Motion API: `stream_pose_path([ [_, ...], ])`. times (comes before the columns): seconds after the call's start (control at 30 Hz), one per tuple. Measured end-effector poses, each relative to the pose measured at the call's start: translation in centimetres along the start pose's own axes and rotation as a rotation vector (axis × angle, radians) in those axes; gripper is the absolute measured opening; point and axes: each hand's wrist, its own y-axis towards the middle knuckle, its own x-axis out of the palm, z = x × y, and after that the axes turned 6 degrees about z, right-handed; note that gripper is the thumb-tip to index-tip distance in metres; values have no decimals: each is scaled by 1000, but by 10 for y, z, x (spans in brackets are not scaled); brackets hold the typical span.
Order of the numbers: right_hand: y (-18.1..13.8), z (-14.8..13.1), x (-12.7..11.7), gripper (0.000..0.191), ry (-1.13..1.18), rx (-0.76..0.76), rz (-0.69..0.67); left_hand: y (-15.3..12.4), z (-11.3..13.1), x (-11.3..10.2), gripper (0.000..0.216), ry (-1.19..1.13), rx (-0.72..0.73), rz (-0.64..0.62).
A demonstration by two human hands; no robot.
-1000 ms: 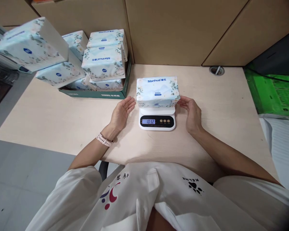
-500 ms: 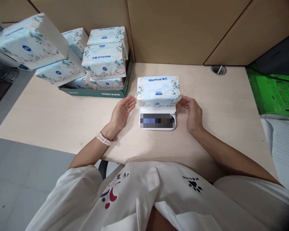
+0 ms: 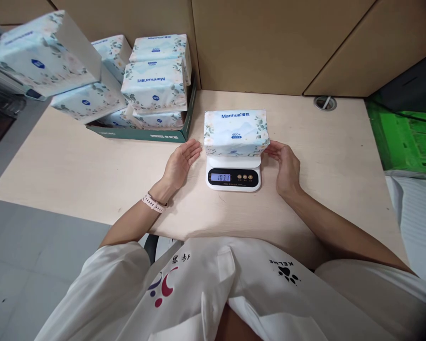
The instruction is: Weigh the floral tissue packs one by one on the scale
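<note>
A tissue pack [image 3: 236,131] with a floral print lies on the white kitchen scale [image 3: 233,162], covering most of its platform. The scale's lit display [image 3: 220,177] appears to read 103.1. My left hand [image 3: 180,163] rests on the table just left of the pack, palm turned up, fingers stretched and apart from it. On the other side, my right hand [image 3: 286,168] is at the pack's lower right edge, fingers extended; its fingertips are partly hidden behind the pack, and whether they touch it I cannot tell. Neither hand grips anything.
At the back left, several more tissue packs [image 3: 154,85] are stacked in and over a green cardboard tray [image 3: 138,134]. A tan partition [image 3: 248,47] borders the table's far edge. A cable hole [image 3: 325,103] is at the back right, near a green crate [image 3: 408,142].
The scale's display is now readable, where it was blurred out before. The view has shifted slightly. Both hands and the pack hold their places.
</note>
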Motion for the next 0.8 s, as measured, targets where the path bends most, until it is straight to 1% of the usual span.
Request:
stream_pose_path([
  [0.3, 1, 1, -1, 52, -16, 5, -3, 1, -2, -3, 32, 7, 33, -40],
  [0.43, 0, 2, -2, 59, -28, -2, -22, 1, -4, -5, 32, 14, 80, -70],
  [0.53, -3, -3, -3, 62, -50, -24, -52, 1, -7, -7, 40, 49, 131, -109],
  [0.63, -6, -11, -3, 67, -93, -57, -108, 2, -9, -10, 58, 120, 195, -181],
  [0.7, -5, -15, 0, 77, -127, -40, -159, 3, -11, -10, 68, 166, 245, -224],
  [0.8, -3, -23, 11, 91, -118, 14, -247, 2, -10, -2, 72, 229, 344, -325],
])
